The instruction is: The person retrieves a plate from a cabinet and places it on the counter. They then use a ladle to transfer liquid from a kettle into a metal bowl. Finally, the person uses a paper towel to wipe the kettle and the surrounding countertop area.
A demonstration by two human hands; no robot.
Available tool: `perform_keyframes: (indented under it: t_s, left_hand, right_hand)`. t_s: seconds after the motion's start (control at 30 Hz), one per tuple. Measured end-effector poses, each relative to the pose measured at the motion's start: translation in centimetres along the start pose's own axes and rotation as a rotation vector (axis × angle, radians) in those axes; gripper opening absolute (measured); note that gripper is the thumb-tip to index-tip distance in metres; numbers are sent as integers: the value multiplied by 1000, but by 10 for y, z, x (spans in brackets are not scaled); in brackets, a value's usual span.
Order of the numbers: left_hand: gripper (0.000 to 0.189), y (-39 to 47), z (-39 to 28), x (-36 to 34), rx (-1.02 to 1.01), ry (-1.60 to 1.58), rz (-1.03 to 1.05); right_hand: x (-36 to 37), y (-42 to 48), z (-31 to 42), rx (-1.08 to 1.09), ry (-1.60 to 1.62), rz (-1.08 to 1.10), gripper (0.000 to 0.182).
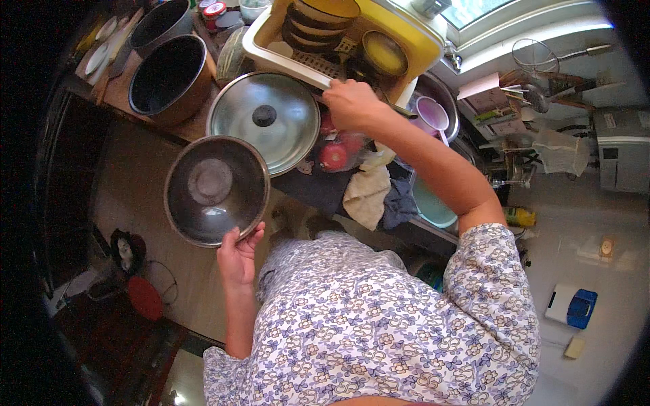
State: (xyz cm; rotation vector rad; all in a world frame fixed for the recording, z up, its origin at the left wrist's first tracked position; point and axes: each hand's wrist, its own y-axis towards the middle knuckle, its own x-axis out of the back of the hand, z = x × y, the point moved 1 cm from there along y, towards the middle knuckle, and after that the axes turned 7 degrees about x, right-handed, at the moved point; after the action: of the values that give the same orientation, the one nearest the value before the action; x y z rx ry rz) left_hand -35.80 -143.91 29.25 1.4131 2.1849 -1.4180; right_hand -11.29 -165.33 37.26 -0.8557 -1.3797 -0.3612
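My left hand (241, 254) holds a round metal bowl (244, 203) by its lower right rim, thumb over the edge, the inside facing the camera. Past the bowl, a metal lid (289, 122) with a black knob lies at the counter's edge. The fingers of my right hand (350, 106) are curled over the near rim of a yellow plastic dish tub (289, 68) with a white edge; their tips are hidden. Inside the tub are a stack of bowls (310, 30) and a separate yellowish bowl (385, 53).
Two deep dark pots (170, 76) stand left of the lid, near a striped gourd or melon (233, 58). Red round produce (333, 155) in clear plastic and a beige cloth (366, 195) lie by the counter's front edge. A pink dipper (431, 114) and a teal basin (435, 203) are at the right.
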Motion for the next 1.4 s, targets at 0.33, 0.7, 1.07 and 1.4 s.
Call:
perform_keyframes:
  t_s: [0.33,0.7,1.07,1.4]
  left_hand:
    - [24,-14,18,29,-35,15,-108]
    - [20,-52,101,27,-103,-75,-171]
    - [34,-154,190,101,-325,-393,-305]
    - [31,-289,267,267,-758,-767,-644]
  right_hand:
    - [-2,21,-65,-198,-78,66,19]
    - [-31,-88,-82,-326,172,-266,19]
    - [-20,-179,46,214,1591,-264,38]
    - [-95,-163,374,282,1227,608,26]
